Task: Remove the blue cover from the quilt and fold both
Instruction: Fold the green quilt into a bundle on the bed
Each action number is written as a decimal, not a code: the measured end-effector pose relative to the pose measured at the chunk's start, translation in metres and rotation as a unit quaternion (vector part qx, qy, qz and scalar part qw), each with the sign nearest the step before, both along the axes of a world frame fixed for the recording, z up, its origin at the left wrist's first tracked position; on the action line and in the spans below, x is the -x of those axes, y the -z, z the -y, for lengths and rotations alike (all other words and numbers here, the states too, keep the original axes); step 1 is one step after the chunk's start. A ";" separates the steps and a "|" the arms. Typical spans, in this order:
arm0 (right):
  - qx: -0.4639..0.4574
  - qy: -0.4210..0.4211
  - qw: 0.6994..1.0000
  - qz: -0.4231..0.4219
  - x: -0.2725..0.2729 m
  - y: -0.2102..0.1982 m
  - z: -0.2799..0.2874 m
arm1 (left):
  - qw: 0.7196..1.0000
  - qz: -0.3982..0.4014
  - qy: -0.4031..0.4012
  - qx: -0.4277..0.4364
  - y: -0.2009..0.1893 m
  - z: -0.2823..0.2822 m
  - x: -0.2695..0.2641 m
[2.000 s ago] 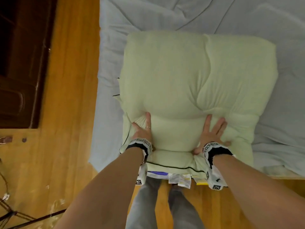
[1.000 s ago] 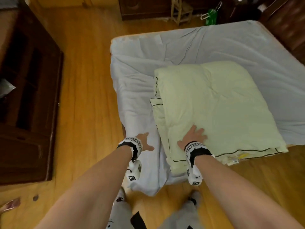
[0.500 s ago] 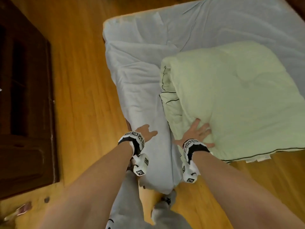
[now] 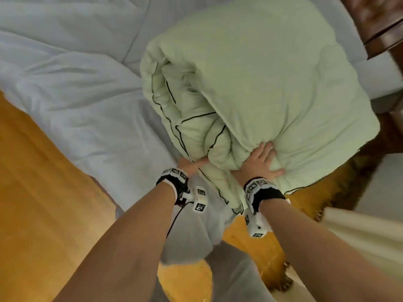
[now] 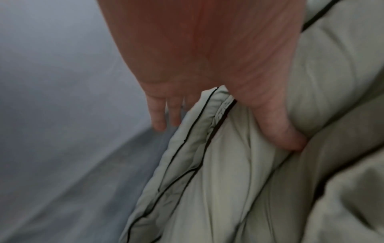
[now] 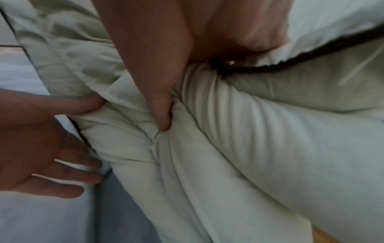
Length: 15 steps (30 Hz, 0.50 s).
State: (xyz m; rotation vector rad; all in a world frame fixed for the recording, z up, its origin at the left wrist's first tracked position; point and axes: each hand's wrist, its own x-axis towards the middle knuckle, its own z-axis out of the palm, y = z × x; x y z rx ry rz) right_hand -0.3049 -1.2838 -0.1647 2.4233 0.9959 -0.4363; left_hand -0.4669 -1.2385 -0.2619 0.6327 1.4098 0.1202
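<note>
The pale green quilt (image 4: 272, 83), folded thick with dark piping along its edges, lies on the wrinkled pale blue cover (image 4: 76, 94) spread over the bed. My left hand (image 4: 192, 166) is at the quilt's near left corner. The thumb digs into the stacked layers and the straight fingers (image 5: 164, 115) point down beside the piped edge, over the blue cover (image 5: 62, 131). My right hand (image 4: 259, 162) presses on top of the same corner with fingers spread. In the right wrist view one finger (image 6: 164, 115) pushes into a fold of the quilt (image 6: 270, 139), and the left hand (image 6: 37, 148) shows at the left.
The bed's near corner (image 4: 196, 247) hangs over a wooden floor (image 4: 43, 192). Dark wooden furniture (image 4: 381, 22) stands at the top right and cream fabric (image 4: 359, 232) at the right. My grey trouser legs (image 4: 229, 280) are below the arms.
My left hand left the blue cover and went to the quilt's corner. The right hand stayed on the quilt. The near corner now bulges up, and my view has swung closer.
</note>
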 end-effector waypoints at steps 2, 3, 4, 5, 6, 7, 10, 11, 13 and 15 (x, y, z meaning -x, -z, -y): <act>-0.023 0.002 1.000 -0.004 -0.018 -0.014 -0.007 | 1.000 0.002 -0.009 -0.013 -0.008 -0.005 -0.015; -0.038 0.002 0.999 -0.007 -0.027 -0.020 -0.011 | 1.000 0.013 -0.020 -0.016 -0.015 -0.009 -0.023; -0.054 0.000 0.998 -0.012 -0.037 -0.024 -0.015 | 0.999 0.025 -0.036 -0.015 -0.019 -0.013 -0.030; -0.070 -0.005 0.997 -0.016 -0.048 -0.028 -0.017 | 0.999 0.023 -0.045 -0.014 -0.014 -0.016 -0.040; -0.087 -0.009 0.996 -0.018 -0.058 -0.030 -0.019 | 0.999 0.011 -0.050 -0.014 -0.003 -0.018 -0.049; -0.100 -0.012 0.995 -0.022 -0.068 -0.031 -0.021 | 0.998 -0.003 -0.055 -0.010 0.000 -0.019 -0.056; -0.134 -0.022 0.990 -0.039 -0.097 -0.027 -0.024 | 0.994 0.013 -0.108 0.016 0.028 -0.010 -0.084; -0.146 -0.024 0.988 -0.045 -0.106 -0.026 -0.025 | 0.990 0.040 -0.133 0.027 0.035 -0.010 -0.096; -0.166 -0.026 0.984 -0.058 -0.121 -0.025 -0.025 | 0.983 0.068 -0.166 0.039 0.046 -0.014 -0.121; -0.183 -0.032 0.981 -0.059 -0.137 -0.025 -0.025 | 0.981 0.046 -0.187 0.010 0.054 -0.017 -0.138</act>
